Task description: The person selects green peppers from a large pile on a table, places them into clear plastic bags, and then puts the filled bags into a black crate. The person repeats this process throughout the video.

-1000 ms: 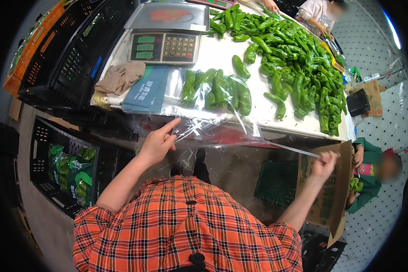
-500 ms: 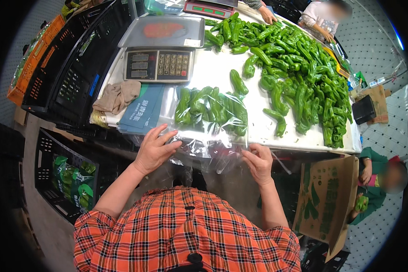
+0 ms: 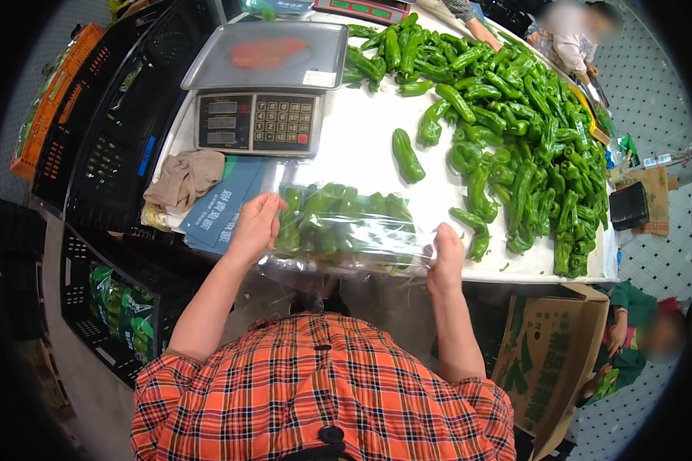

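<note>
A clear plastic bag full of green peppers lies at the near edge of the white table. My left hand grips the bag's left end. At the right end, my right hand pinches the bag's lower corner. A single loose green pepper lies just beyond the bag. A big heap of green peppers covers the right half of the table.
A digital scale with a steel pan stands at the table's far left, a beige cloth and blue bags beside it. Black crates line the left. A cardboard box stands at the lower right, with people nearby.
My right hand came in from the far right to the bag's right end. Both hands now hold the bag, drawn closer to the table's near edge.
</note>
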Tool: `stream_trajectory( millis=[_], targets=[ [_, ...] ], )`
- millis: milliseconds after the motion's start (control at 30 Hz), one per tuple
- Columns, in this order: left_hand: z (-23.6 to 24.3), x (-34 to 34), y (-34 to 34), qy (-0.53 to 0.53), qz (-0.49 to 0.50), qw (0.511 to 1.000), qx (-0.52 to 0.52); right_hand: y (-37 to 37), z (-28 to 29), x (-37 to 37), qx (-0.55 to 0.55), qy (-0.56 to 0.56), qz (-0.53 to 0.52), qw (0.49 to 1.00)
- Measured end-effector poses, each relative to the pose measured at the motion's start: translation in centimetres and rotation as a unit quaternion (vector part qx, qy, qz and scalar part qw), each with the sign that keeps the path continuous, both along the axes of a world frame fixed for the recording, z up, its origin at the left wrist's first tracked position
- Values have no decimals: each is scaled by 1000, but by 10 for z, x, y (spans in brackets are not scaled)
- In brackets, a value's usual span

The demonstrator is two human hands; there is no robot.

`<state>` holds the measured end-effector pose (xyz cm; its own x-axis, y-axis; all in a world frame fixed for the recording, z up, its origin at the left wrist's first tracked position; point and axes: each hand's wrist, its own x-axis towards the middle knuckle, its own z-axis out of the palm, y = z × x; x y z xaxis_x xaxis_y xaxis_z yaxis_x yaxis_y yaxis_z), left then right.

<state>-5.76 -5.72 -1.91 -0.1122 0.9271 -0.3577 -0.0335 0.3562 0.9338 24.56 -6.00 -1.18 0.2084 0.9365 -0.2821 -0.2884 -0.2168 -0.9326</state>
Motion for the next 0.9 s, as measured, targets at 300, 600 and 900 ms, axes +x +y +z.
stream_trajectory(
  millis=[300,600,900],
  targets=[
    [-42,-18,9,259,-52,964,-5,41,-55,13,-123,-114,178,970],
    [-38,-3,25,21,16,990,-137,60,-47,14,-206,-47,239,948],
    [-15,22,22,-231,-1,966,-115,71,-42,24,-94,3,293,951]
  ],
)
